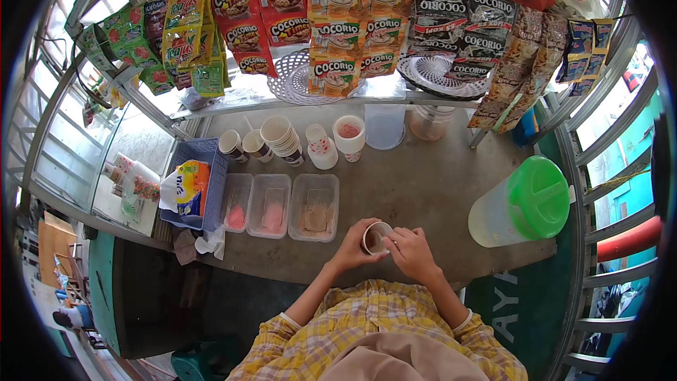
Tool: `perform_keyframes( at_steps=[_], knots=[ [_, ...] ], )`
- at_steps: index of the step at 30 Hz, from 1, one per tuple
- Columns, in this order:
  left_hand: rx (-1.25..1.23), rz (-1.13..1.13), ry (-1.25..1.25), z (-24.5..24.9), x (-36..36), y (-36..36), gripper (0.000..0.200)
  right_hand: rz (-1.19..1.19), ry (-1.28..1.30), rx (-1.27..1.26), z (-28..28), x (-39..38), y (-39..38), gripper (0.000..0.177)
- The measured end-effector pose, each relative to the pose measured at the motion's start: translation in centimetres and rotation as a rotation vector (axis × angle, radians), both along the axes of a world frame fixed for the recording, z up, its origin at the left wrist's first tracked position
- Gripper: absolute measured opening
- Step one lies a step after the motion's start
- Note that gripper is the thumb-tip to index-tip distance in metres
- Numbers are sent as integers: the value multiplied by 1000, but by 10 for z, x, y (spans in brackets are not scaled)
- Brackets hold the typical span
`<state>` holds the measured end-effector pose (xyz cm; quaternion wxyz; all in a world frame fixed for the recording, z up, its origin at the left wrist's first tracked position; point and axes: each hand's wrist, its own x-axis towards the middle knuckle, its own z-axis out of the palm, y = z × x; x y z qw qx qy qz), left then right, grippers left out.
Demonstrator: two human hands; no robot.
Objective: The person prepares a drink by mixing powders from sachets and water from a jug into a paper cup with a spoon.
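Near the counter's front edge, my left hand (352, 248) is wrapped round a paper cup (376, 237) whose opening faces up toward the camera. My right hand (411, 252) is at the cup's right rim, its fingers bent together; what they pinch, if anything, is too small to name. Left of the cup stand three clear plastic tubs: one with brownish powder (314, 217) and two with pink powder (271, 217) (236, 215). Behind them are stacked paper cups (281, 140) and a white cup with pink contents (348, 130).
A large container with a green lid (539, 197) stands at the right. A blue basket (211, 152) holding a tissue pack (192, 187) is at the left. Drink sachets (338, 28) hang across the back. Behind the cups is a clear tub (385, 129).
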<state>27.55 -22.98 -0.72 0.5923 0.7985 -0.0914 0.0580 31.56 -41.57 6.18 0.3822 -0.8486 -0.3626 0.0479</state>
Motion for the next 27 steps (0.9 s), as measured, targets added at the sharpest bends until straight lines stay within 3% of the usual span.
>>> perform_keyframes(
  at_steps=[4, 7, 10, 13, 16, 19, 22, 25, 27],
  knots=[
    [-12, -6, -12, -1, 1, 1, 76, -16, 75, 26, 2, -1, 2, 20],
    [18, 1, -27, -4, 1, 2, 77, -37, -32, 10, -4, -3, 4, 21],
    [8, 5, -10, -2, 0, 1, 79, -18, 131, 68, -1, -1, 2, 20],
    [42, 4, -29, 0, 1, 1, 79, -62, -64, -21, -5, -2, 4, 21],
    [48, -2, -8, 5, 2, 2, 79, 3, 84, 10, 2, 0, 0, 21],
    [58, 7, -21, 2, 1, 2, 78, -61, -63, -8, -6, -1, 2, 20],
    [56, -2, 42, 0, -1, 2, 82, -3, 63, 20, -2, -1, 0, 20],
    [61, -25, 48, -2, 1, 4, 84, -58, -64, -22, -6, -1, 2, 20],
    [57, -33, 48, -3, 2, 3, 84, -24, -8, 7, -6, -1, 1, 20]
  ],
)
